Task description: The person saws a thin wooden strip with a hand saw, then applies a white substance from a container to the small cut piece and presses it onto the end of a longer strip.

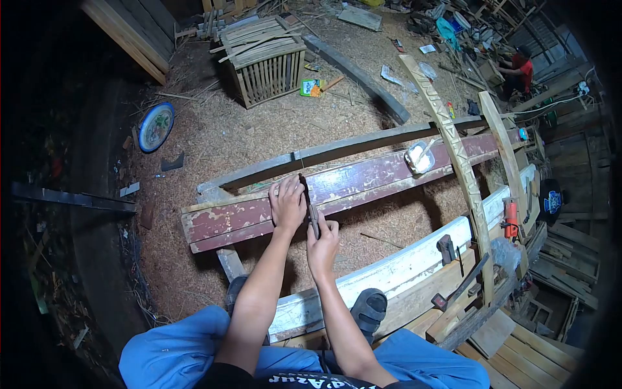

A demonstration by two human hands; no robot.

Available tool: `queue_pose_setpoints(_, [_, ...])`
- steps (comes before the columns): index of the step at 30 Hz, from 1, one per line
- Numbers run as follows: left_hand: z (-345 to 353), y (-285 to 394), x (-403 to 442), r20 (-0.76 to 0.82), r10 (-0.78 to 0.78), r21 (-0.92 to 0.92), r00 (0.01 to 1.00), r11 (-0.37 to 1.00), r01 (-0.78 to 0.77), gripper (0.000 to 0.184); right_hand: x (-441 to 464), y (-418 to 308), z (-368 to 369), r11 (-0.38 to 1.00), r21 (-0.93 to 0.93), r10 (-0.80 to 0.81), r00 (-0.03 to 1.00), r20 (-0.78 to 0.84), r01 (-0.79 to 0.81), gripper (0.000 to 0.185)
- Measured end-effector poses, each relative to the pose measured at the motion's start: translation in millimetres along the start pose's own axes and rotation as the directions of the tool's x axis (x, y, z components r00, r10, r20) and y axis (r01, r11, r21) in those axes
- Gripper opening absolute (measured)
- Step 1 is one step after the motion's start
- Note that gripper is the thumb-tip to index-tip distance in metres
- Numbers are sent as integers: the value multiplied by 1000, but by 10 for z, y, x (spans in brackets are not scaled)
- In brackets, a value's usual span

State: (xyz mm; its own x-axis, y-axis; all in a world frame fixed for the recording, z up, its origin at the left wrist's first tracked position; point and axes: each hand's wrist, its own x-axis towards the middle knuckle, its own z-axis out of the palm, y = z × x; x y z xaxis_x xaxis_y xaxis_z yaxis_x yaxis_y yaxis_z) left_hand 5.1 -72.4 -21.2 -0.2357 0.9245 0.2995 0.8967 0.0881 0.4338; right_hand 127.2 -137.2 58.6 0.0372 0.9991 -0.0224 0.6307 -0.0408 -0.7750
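Note:
A long plank with worn maroon paint [246,219] lies across a low wooden support in front of me. My left hand [289,202] rests on it, fingers laid over the surface, with nothing visible in its grip. My right hand [322,245], closed, grips a narrow tool with a brownish handle [315,219]. The tool's dark end [304,184] lies across the plank, close beside my left fingertips; its exact kind is unclear. Farther along the plank stands a clear tub [420,157] with white contents and a stick in it.
A carved curved wooden strip [447,133] crosses the plank at right. By my feet runs a white-painted board [402,254], with a hammer [446,299] and a red power tool [511,219] nearby. Behind are a slatted crate [269,65] and a person in red [520,70].

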Motion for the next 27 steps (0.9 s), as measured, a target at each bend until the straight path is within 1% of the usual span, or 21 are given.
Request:
queue_pose_setpoints(3, [-15,-2,7,19,-4,-4,1000,1000,5,22,-42,-34,-30,999,-35,-21,1000,3,21,42])
queue_pose_setpoints(7, [-2,5,2,-6,8,-12,1000,1000,-8,22,-145,26,-13,1000,14,14,1000,4,-14,43])
queue_pose_setpoints(9, [8,-12,3,-5,12,11,1000,1000,-12,21,-19,21,40,996,-76,-50,999,5,50,47])
queue_pose_setpoints(10, [10,-25,-1,-7,11,14,1000,1000,-11,21,18,-5,29,997,-78,-22,999,36,25,48])
queue_pose_setpoints(13, [-14,-12,33,-9,19,-7,1000,1000,-19,21,-93,41,-94,999,-27,-39,998,42,40,47])
queue_pose_setpoints(14, [-23,-6,19,-3,17,-11,1000,1000,-17,22,-165,58,-119,999,-24,37,998,56,-36,43])
queue_pose_setpoints(17, [-19,9,20,5,15,-12,1000,1000,-15,22,-93,53,-33,999,-47,10,1000,15,-9,44])
queue_pose_setpoints(18, [-9,-1,2,8,11,-8,1000,1000,-11,22,-19,-22,-54,999,-50,5,999,37,-3,46])
queue_pose_setpoints(21, [8,-19,-1,5,17,-4,1000,1000,-17,23,-47,12,-59,999,-24,25,999,40,-24,45])
queue_pose_setpoints(22, [15,-18,-6,-5,15,-19,1000,1000,-15,24,-110,9,-117,998,-4,55,997,47,-55,45])
queue_pose_setpoints(25, [8,-18,-9,15,17,11,1000,1000,-17,24,-150,15,-100,999,-30,35,999,38,-34,45])
queue_pose_setpoints(26, [12,-25,17,11,17,9,1000,1000,-17,24,-72,21,-57,1000,-30,2,1000,19,-2,46])
queue_pose_setpoints(27, [22,-35,16,8,20,1,1000,1000,-20,23,-7,6,-47,999,-33,2,1000,22,-1,46])
